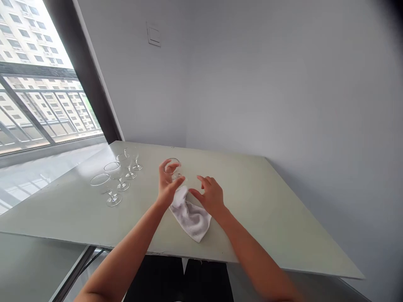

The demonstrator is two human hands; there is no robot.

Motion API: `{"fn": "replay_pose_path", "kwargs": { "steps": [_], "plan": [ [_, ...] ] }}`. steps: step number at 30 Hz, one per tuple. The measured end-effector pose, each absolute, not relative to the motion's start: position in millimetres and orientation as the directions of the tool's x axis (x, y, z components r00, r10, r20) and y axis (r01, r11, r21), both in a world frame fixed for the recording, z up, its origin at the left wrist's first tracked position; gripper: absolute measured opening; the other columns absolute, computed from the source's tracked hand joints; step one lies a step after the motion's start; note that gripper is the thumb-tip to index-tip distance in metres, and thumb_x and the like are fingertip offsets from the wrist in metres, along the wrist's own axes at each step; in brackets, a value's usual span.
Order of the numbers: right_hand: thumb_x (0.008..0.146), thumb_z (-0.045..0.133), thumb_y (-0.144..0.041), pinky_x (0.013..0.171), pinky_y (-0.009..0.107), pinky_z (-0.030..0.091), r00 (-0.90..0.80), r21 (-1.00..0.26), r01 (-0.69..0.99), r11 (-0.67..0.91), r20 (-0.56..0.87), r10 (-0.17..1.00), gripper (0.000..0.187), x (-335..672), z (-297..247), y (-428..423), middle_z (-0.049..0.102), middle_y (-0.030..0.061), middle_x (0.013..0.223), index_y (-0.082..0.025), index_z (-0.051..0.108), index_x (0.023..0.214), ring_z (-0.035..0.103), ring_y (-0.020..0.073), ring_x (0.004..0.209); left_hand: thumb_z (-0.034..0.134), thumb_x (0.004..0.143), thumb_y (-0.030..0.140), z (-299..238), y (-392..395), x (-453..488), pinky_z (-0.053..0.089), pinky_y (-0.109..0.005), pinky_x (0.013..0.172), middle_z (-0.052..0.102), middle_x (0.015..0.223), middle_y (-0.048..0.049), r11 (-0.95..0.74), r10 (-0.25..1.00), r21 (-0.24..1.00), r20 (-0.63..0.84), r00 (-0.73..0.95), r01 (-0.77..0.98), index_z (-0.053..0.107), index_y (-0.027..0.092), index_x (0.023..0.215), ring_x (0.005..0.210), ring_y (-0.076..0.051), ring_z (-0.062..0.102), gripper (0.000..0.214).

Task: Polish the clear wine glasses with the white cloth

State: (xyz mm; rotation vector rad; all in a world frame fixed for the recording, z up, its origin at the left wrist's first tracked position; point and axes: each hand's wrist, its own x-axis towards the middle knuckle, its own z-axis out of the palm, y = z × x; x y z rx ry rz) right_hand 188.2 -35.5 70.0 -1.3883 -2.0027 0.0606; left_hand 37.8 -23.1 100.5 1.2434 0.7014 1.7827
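A clear stemmed wine glass (172,160) is in my left hand (166,180), with the fingers and thumb curved around its bowl. Part of the bowl and stem is hard to make out because the glass is so transparent. My right hand (211,195) is to the right of the glass, apart from it, thumb and fingers spread in a curve with nothing between them. Below and between the hands, a crumpled white cloth (193,220) lies on the pale table (258,226).
Several more wine glasses (113,199) stand upright in a slanting row at the table's left side. Grey walls (267,84) border the back and right. A window with a railing (47,100) is at the left. The table's front edge runs close to my legs.
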Motion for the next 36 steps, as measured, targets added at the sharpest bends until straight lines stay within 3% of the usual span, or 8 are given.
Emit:
{"fn": "replay_pose_path", "kwargs": {
  "steps": [3,7,12,17,21,26,32,36],
  "plan": [
    [0.082,0.049,-0.031,0.065,0.029,0.039,-0.248,-0.369,0.815,0.446,0.473,0.845,0.019,175.9,79.7,-26.9,0.063,0.0043,0.081,-0.024,0.062,0.094,0.054,0.0198,0.078,0.068,0.066,0.028,98.2,-31.0,57.8,0.043,-0.031,0.080,0.052,0.110,-0.0066,-0.473,0.870,0.845,0.492,0.017,-0.252,0.036,0.029,0.121,0.108,-0.022,0.049,0.064],
    [0.080,0.046,-0.025,0.061,0.024,0.037,-0.110,-0.490,0.829,0.269,0.329,0.938,0.018,192.1,73.1,2.0,0.066,0.0006,0.087,-0.025,0.064,0.081,0.057,0.0161,0.076,0.068,0.066,0.029,91.3,-27.5,63.1,0.038,-0.038,0.089,0.047,0.124,-0.0089,-0.464,0.874,0.883,0.445,0.195,0.068,0.018,0.032,0.136,0.112,-0.022,0.047,0.086],
    [0.079,0.044,-0.030,0.068,0.026,0.040,0.221,-0.533,0.843,-0.066,0.233,0.947,0.026,271.7,53.0,48.8,0.067,0.0079,0.085,-0.018,0.065,0.086,0.059,0.0199,0.082,0.060,0.073,0.036,55.9,-8.6,31.2,0.034,-0.041,0.091,0.048,0.125,-0.0063,-0.345,0.939,0.796,0.298,0.174,0.497,0.025,0.033,0.134,0.118,-0.025,0.041,0.071],
    [0.076,0.047,-0.026,0.063,0.026,0.041,0.460,-0.535,0.779,-0.327,0.132,0.878,0.023,341.6,28.2,81.6,0.066,0.0125,0.089,-0.016,0.066,0.080,0.061,0.0220,0.080,0.052,0.076,0.028,13.7,0.0,21.1,0.036,-0.035,0.090,0.054,0.116,-0.0048,-0.193,0.980,0.693,0.177,0.095,0.694,0.036,0.027,0.128,0.109,-0.021,0.048,0.054],
    [0.074,0.051,-0.029,0.063,0.028,0.043,0.562,-0.530,0.725,-0.440,0.086,0.822,0.023,373.1,15.6,97.0,0.066,0.0137,0.088,-0.016,0.067,0.084,0.062,0.0243,0.082,0.051,0.077,0.028,2.3,2.5,24.8,0.037,-0.033,0.091,0.058,0.110,-0.0026,-0.207,0.975,0.676,0.197,0.098,0.707,0.042,0.027,0.122,0.104,-0.019,0.051,0.045],
    [0.072,0.053,-0.030,0.065,0.031,0.044,0.608,-0.528,0.695,-0.488,0.070,0.791,0.025,398.8,8.7,107.8,0.066,0.0156,0.083,-0.014,0.067,0.085,0.062,0.0268,0.082,0.050,0.076,0.025,2.5,6.1,21.9,0.041,-0.031,0.084,0.061,0.105,-0.0018,-0.155,0.984,0.752,0.178,0.029,0.641,0.046,0.027,0.116,0.097,-0.018,0.055,0.041],
    [0.067,0.057,-0.033,0.064,0.033,0.043,0.541,-0.577,0.718,-0.390,0.111,0.834,0.023,414.6,3.3,106.4,0.065,0.0129,0.078,-0.014,0.065,0.077,0.061,0.0255,0.075,0.054,0.072,0.018,0.1,4.7,23.8,0.041,-0.031,0.085,0.061,0.103,-0.0028,-0.175,0.974,0.799,0.227,-0.019,0.576,0.057,0.023,0.101,0.097,-0.018,0.054,0.030],
    [0.061,0.063,-0.044,0.053,0.030,0.042,0.514,-0.665,0.691,-0.283,0.176,0.840,0.042,420.8,-1.8,86.3,0.064,0.0094,0.074,-0.013,0.061,0.089,0.058,0.0197,0.059,0.054,0.072,0.018,3.4,17.5,9.2,0.041,-0.030,0.088,0.058,0.109,-0.0033,-0.103,0.934,0.902,0.233,-0.271,0.420,0.059,0.023,0.099,0.101,-0.016,0.053,0.027]
  ]
}}
